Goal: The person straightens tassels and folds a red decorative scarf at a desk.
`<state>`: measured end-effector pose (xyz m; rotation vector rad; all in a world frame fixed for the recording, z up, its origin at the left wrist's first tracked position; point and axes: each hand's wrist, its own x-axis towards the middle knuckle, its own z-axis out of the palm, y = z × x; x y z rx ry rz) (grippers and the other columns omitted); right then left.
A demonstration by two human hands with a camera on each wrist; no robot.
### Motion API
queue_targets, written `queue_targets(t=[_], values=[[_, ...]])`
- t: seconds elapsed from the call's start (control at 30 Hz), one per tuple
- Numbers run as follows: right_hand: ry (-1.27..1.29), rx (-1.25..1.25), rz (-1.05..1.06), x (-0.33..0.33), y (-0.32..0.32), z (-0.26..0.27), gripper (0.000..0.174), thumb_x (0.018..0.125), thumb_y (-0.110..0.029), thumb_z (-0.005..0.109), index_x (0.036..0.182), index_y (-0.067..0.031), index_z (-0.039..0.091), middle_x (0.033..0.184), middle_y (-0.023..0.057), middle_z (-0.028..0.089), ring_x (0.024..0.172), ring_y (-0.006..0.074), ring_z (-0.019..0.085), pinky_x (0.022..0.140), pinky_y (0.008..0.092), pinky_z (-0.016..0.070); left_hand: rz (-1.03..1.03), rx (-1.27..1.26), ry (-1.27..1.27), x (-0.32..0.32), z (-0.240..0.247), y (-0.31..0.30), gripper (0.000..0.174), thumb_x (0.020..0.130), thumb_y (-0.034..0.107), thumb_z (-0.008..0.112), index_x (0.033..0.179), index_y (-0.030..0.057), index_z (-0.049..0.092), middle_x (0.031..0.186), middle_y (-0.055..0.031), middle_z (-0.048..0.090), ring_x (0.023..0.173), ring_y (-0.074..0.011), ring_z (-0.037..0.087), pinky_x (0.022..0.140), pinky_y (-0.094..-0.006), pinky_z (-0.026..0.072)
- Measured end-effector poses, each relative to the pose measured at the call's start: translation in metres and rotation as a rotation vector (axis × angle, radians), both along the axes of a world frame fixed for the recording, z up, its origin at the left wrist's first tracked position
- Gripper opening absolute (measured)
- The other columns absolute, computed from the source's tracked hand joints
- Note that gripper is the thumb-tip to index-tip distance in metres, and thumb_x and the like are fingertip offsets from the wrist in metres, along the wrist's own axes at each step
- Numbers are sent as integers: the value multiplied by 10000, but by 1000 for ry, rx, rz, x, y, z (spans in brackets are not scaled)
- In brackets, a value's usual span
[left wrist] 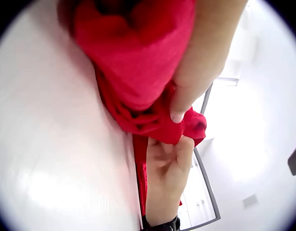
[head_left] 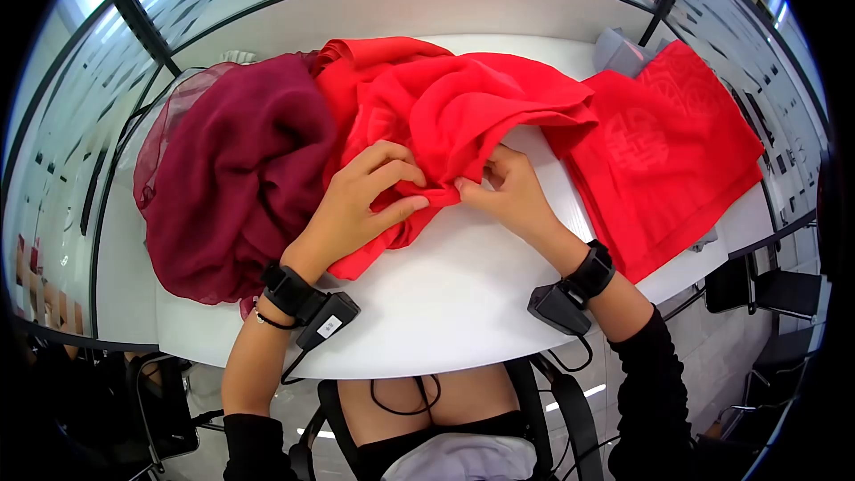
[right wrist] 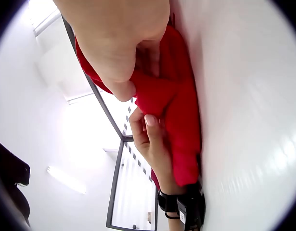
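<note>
A bright red cloth (head_left: pixel 445 102) lies bunched in loose folds across the middle of the white table. My left hand (head_left: pixel 358 200) holds its near edge, thumb and fingers bent around a gathered fold. Close by on the right, my right hand (head_left: pixel 517 196) pinches the same edge between thumb and fingers. The left wrist view has the left thumb (left wrist: pixel 202 62) lying along the red fold, with the right hand (left wrist: pixel 166 175) beyond it. In the right wrist view the right thumb (right wrist: pixel 121 89) presses on the cloth, near the left fingertips.
A heap of sheer maroon fabric (head_left: pixel 240 178) sits on the left, against the red cloth. On the right a folded red cloth with a woven pattern (head_left: pixel 663 151) hangs over the table edge (head_left: pixel 695 281). Behind it stands a grey object (head_left: pixel 619 53). Framed glass partitions (head_left: pixel 392 0) surround the table.
</note>
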<state>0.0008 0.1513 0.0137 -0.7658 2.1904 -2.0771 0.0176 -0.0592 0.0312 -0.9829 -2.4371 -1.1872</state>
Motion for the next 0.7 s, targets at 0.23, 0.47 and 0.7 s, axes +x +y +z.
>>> queue_targets(t=[0.23, 0.47, 0.7], values=[[-104, 54, 12, 1, 5, 1, 197, 722, -9, 515, 909, 44, 549, 832, 34, 561, 783, 95, 504, 736, 268, 447, -14, 78, -39, -1, -5, -1, 98, 759, 10, 646, 830, -2, 579, 892, -69, 544, 811, -195, 562, 734, -274, 447], [-117, 21, 31, 2, 2, 2, 196, 765, -48, 563, 948, 22, 553, 881, 23, 577, 845, 102, 523, 790, 269, 438, 13, 139, -42, -1, -6, -2, 50, 754, -29, 592, 795, -14, 569, 812, -79, 544, 763, -186, 546, 702, -253, 429], [-53, 76, 87, 4, 2, 11, 302, 779, -137, 665, 1013, 9, 542, 939, 39, 581, 899, 113, 534, 816, 273, 437, 44, 223, -136, -3, -11, -7, 40, 774, -33, 575, 808, -16, 565, 822, -63, 515, 747, -148, 548, 688, -244, 442]])
